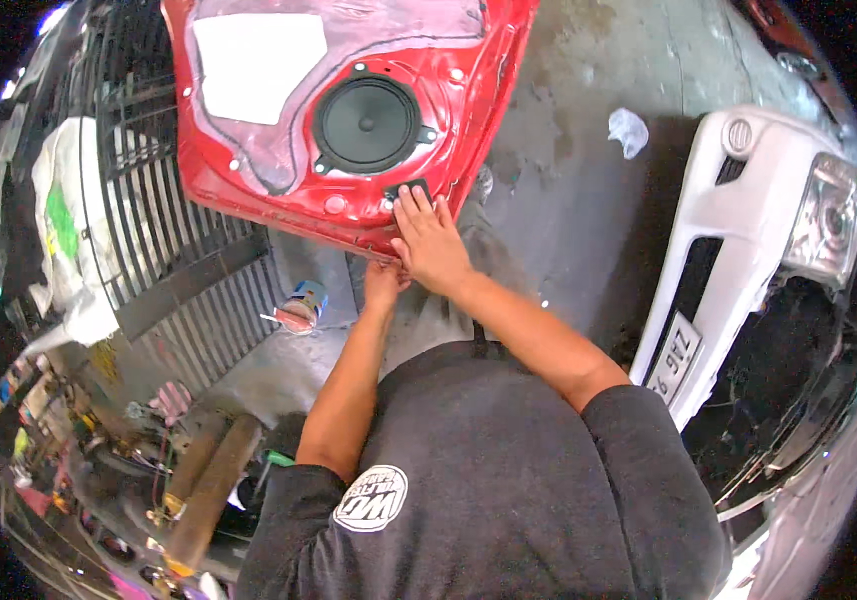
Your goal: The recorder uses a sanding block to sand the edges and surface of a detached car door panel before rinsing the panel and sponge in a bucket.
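A red car door panel (349,215) stands in front of me, its inner side showing a round black speaker (367,124). My right hand (432,240) lies against the door's lower right area, fingers stretched out. Its fingertips rest on a small black patch (409,190), partly covered by them; whether it is a loose pad or part of the door I cannot tell. Just below, my left hand (386,283) is closed at the door's bottom edge with curled fingers. Translucent film (389,25) and a white sheet (261,65) cover the panel's upper part.
An open paint can (301,308) stands on the floor left of my left hand. A white car bumper (694,250) with a headlight is at right. Crumpled plastic (629,133) lies on the concrete. A dark metal grille (159,200) and cluttered parts (119,470) fill the left.
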Demonstrator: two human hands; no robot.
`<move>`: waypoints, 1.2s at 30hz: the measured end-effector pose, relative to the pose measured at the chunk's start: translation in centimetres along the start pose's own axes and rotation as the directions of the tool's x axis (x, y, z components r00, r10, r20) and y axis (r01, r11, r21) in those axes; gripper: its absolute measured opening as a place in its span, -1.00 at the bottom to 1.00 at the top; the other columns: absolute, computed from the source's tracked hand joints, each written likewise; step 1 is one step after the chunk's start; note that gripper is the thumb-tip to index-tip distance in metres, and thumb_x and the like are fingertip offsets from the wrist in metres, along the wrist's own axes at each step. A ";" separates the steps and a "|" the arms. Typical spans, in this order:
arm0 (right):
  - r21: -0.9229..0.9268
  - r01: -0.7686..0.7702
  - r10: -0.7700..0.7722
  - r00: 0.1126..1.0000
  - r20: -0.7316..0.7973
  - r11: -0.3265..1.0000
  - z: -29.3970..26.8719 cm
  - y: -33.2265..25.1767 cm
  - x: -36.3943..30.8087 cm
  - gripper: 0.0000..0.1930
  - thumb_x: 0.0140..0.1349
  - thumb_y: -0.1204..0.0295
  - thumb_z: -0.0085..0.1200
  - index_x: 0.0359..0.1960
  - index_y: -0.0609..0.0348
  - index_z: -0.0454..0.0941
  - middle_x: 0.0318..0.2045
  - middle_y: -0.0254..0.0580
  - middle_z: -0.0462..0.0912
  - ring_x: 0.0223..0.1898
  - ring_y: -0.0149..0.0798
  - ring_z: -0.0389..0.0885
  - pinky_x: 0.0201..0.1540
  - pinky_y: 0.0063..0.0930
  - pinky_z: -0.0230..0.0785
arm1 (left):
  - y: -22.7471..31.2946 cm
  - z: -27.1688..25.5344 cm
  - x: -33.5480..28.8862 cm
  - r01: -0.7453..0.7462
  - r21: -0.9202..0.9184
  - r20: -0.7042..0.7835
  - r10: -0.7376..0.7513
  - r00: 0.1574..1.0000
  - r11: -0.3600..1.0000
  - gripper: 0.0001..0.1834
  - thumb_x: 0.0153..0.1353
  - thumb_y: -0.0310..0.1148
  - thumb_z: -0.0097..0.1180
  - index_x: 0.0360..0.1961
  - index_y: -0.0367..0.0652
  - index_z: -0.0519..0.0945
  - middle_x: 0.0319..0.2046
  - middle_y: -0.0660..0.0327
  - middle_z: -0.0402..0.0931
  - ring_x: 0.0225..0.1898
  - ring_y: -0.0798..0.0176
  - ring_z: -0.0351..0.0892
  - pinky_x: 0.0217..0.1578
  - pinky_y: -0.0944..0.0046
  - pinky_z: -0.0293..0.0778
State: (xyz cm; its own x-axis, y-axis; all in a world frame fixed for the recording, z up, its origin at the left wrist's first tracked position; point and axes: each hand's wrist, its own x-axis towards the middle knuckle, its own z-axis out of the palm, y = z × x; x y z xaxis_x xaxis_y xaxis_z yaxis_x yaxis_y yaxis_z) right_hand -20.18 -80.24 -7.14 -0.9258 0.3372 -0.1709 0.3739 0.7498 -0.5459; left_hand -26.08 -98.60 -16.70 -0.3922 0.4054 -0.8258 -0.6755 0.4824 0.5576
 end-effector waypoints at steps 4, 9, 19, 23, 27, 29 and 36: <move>-0.225 -0.189 0.134 0.962 -0.239 0.956 -1.7 0.6 0.2 -0.38 0.36 0.17 -0.15 0.34 0.31 0.15 0.40 0.09 0.10 0.45 0.03 -0.01 0.42 0.13 -0.22 | -0.6 0.1 0.4 0.020 -0.045 -0.106 -0.025 0.994 0.999 -0.91 0.33 -0.39 0.00 -0.21 -0.14 0.49 -0.46 0.26 0.54 -0.50 0.39 0.55 -0.54 0.38 0.49; -0.372 0.153 -0.152 0.988 0.033 0.915 -0.5 2.5 0.0 -0.36 0.34 0.13 -0.12 0.34 0.30 0.16 0.39 0.03 0.16 0.44 -0.01 0.04 0.42 0.10 -0.20 | -0.6 0.0 0.7 -0.014 -0.004 -0.061 0.014 0.998 1.000 -0.90 0.31 -0.40 0.01 -0.24 -0.19 0.50 -0.54 0.25 0.54 -0.61 0.39 0.50 -0.62 0.41 0.44; -0.405 0.225 -0.146 0.965 0.216 0.886 -1.4 3.1 -0.1 -0.39 0.35 0.19 -0.14 0.32 0.36 0.16 0.38 0.12 0.15 0.45 0.01 0.02 0.42 0.06 -0.15 | -2.4 -0.2 1.1 -0.097 -0.011 -0.211 0.093 0.973 0.995 -0.86 0.28 -0.38 0.00 -0.27 -0.21 0.54 -0.55 0.22 0.54 -0.59 0.39 0.51 -0.61 0.35 0.43; 0.093 0.022 -0.016 0.998 -0.063 0.995 -4.8 8.1 1.0 -0.52 0.31 0.34 -0.13 0.21 0.32 0.36 0.27 0.12 0.34 0.31 0.06 0.29 0.35 -0.04 0.09 | -2.5 0.8 -0.8 -0.047 0.132 -0.337 0.089 0.937 0.990 -0.80 0.25 -0.33 0.09 -0.20 -0.25 0.52 -0.44 0.15 0.58 -0.42 0.28 0.58 -0.39 0.26 0.50; 0.544 -0.281 0.000 0.889 0.458 0.790 -7.8 9.6 -0.4 -0.57 0.26 0.42 -0.14 0.14 0.33 0.44 0.09 0.06 0.52 0.13 0.03 0.50 0.22 -0.08 0.32 | -1.1 6.2 -6.8 -0.258 0.205 -0.478 0.327 0.815 0.944 -0.65 0.24 -0.22 0.16 -0.09 -0.26 0.49 -0.26 0.06 0.60 -0.22 0.17 0.59 -0.16 0.17 0.50; 0.576 -0.800 0.027 0.587 0.809 0.168 -9.0 8.8 -1.4 -0.49 0.26 0.41 -0.15 0.24 0.36 0.31 0.08 0.03 0.52 0.04 -0.06 0.56 0.11 -0.09 0.47 | 0.5 10.3 -9.2 -0.319 0.089 -0.438 0.324 0.838 0.944 -0.55 0.24 -0.12 0.18 -0.01 -0.25 0.49 -0.23 0.12 0.59 -0.18 0.18 0.58 -0.09 0.19 0.47; 0.245 -0.960 -0.171 0.221 0.960 0.137 -11.1 9.8 -1.1 -0.64 0.28 0.37 -0.09 0.07 0.24 0.46 -0.07 -0.05 0.60 -0.07 -0.09 0.61 0.00 -0.13 0.53 | 2.5 18.0 -10.9 -0.026 -0.690 0.065 0.099 0.993 0.723 -0.41 0.28 -0.02 0.12 0.18 -0.22 0.43 0.09 0.12 0.50 0.04 0.27 0.50 0.05 0.24 0.42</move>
State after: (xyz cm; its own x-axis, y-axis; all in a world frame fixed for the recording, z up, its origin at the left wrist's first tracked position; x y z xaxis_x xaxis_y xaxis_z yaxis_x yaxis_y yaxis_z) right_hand -14.91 -66.90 -3.22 -0.3223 -0.5999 -0.7323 0.9260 -0.3604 -0.1123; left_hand -12.28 -87.88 -4.77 -0.4152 0.5008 -0.7594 -0.9091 -0.1979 0.3666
